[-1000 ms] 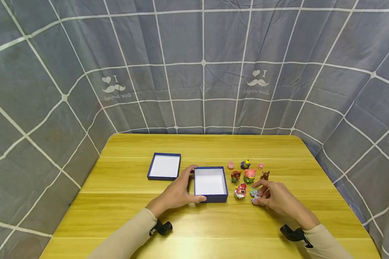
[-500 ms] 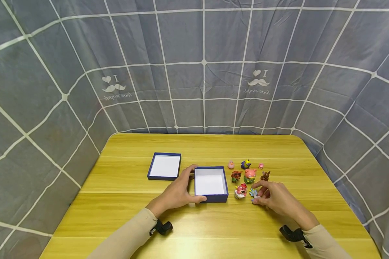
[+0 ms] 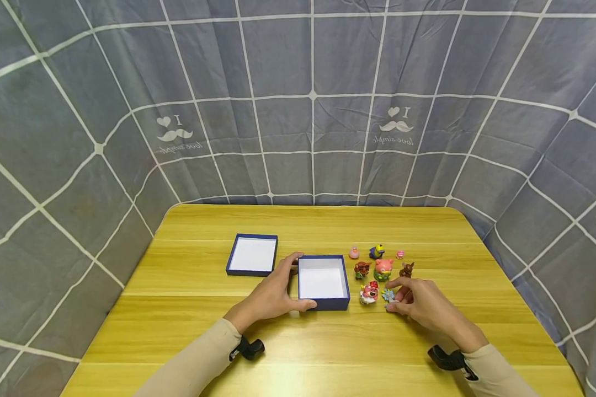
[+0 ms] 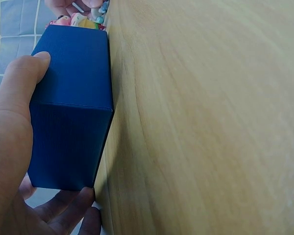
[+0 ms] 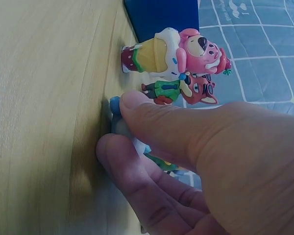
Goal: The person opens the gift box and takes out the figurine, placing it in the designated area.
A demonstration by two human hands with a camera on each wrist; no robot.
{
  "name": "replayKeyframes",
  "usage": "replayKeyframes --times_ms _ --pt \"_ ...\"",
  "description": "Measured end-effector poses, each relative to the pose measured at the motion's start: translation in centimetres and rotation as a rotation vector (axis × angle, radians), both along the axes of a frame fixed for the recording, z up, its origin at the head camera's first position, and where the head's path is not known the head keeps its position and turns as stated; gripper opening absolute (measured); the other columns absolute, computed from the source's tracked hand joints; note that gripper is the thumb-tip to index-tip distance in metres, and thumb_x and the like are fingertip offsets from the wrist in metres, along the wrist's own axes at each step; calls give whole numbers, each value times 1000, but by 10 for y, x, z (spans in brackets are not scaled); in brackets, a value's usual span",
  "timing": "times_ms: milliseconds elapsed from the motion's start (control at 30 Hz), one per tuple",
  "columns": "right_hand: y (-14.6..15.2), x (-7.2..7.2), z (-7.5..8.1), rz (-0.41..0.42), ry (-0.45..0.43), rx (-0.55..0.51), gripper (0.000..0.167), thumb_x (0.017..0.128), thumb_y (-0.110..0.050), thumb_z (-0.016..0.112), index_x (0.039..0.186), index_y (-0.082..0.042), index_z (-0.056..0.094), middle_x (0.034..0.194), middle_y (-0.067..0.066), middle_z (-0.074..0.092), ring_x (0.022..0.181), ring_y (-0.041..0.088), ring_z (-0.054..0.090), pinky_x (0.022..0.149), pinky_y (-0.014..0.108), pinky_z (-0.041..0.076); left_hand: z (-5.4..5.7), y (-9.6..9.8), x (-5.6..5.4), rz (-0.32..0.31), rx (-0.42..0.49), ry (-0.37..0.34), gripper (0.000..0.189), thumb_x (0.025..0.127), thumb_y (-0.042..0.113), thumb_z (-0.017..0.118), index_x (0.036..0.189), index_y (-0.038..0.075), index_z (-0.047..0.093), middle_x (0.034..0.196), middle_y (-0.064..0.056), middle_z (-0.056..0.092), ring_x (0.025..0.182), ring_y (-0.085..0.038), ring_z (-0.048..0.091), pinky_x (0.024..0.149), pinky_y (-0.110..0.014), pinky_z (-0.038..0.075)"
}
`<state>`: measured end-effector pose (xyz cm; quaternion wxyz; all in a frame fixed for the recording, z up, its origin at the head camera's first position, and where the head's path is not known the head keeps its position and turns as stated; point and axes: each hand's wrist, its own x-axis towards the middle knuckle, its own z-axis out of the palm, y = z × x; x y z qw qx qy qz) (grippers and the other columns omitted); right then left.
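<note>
My left hand [image 3: 273, 295] grips the left side of a dark blue box [image 3: 334, 304] with a white inside, standing without its lid. In the left wrist view, the thumb presses one wall of the box [image 4: 73, 73] and the other fingers reach round its far corner. To the right, my right hand [image 3: 424, 300] pinches a small light blue figurine [image 3: 388, 295] between thumb and fingers, low over the table. The right wrist view shows the figurine [image 5: 121, 125] mostly hidden by them. Close beside it stands a pink bear figurine [image 3: 369, 293] with a white and yellow body.
The box lid [image 3: 252, 255] lies inside up at the left. Behind the right hand stand a fox figurine [image 3: 361, 270], a pink and green figurine [image 3: 383, 270], a brown figurine [image 3: 406, 269], a blue and yellow figurine [image 3: 376, 252] and two small pink figurines [image 3: 354, 252].
The light blue figurine has turned slightly between the right fingers. Both hands, the box and the other figurines keep their places.
</note>
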<state>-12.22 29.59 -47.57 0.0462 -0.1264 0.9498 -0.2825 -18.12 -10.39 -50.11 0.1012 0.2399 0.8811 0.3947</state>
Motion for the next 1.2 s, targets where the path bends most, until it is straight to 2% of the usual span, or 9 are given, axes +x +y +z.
replayKeyframes --times_ms 633,933,1200 --pt "-1 0 0 1 24 -5 39 98 -21 97 130 -5 83 91 -8 76 78 -2 65 71 25 58 -1 1 0 1 14 3 122 92 58 99 183 16 29 181 -18 46 155 -33 63 127 -60 53" --pt "-1 -1 -3 -4 23 -1 37 98 -20 97 128 -5 83 91 -8 77 78 -2 66 72 25 59 -2 1 0 0 -3 6 122 92 59 98 184 20 27 182 -17 45 154 -32 63 127 -59 54" --pt "-1 -1 -2 -19 6 10 39 98 -26 98 127 -6 83 95 -7 78 81 1 69 74 25 60 -1 0 0 0 2 -16 123 91 58 99 184 22 27 184 -15 43 158 -31 61 130 -58 51"
